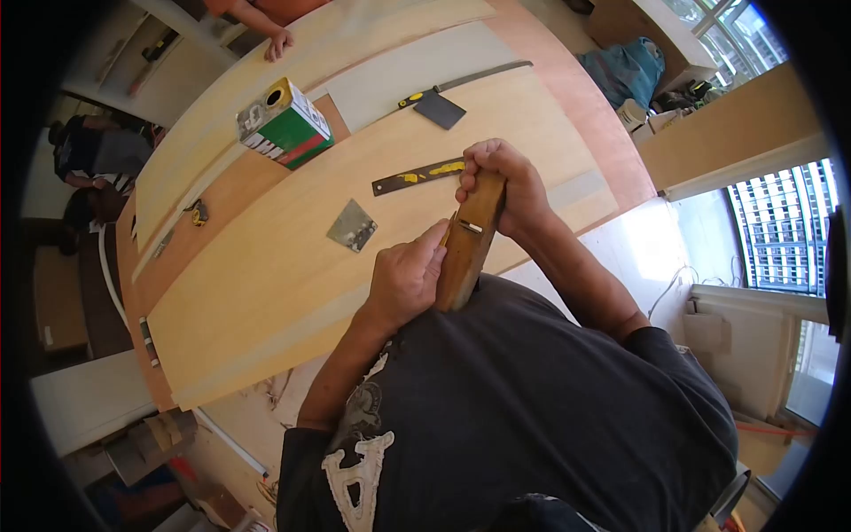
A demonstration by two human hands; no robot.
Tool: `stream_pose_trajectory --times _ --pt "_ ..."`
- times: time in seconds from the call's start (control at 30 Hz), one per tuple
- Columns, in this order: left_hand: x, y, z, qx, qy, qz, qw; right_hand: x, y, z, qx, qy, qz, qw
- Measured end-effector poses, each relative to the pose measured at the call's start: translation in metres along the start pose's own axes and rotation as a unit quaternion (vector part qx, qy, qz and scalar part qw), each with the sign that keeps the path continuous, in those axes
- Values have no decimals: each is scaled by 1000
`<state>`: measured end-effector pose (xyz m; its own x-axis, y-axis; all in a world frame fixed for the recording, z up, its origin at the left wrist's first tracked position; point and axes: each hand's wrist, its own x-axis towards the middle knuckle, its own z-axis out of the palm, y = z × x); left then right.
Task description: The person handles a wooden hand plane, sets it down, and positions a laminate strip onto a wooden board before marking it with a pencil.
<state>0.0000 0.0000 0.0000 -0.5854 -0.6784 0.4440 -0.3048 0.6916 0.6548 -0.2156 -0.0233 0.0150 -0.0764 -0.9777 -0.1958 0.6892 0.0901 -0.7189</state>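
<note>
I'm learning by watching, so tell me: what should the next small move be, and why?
Perhaps inspect the narrow slot in the brown, oblong wooden block: that face is turned up into view, with the right hand gripping its far end and the left hand at its side.

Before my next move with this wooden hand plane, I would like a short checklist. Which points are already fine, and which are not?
1. Right hand closed on the wooden hand plane: ok.
2. Left hand gripping firmly: cannot tell; it is at the plane's side, but its grip is partly hidden.
3. Slot in the plane properly set: cannot tell; detail too small.
4. Plywood sheet free of loose things: not ok; a square metal plate and a dark flat strip with yellow patches lie on it.
5. Green tin upright: ok.
6. Other person's hand away from the plane: ok, at the far side.
</note>
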Motion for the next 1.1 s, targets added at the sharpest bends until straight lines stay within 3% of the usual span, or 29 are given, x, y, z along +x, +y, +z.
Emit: stream_pose_trajectory --times 0.17,0.47,0.57,1.1 --pt "6 9 -10 30 6 30 999 4 -2 3 0 -7 10 1000" --pt "11 2 6 -44 48 -3 998 5 -5 6 3 -8 9 1000" --pt "17 7 0 -54 20 -35 998 6 -4 5 4 -9 12 1000" --pt "-2 3 -3 19 8 42 999 5 -1 -3 -20 2 4 1000"
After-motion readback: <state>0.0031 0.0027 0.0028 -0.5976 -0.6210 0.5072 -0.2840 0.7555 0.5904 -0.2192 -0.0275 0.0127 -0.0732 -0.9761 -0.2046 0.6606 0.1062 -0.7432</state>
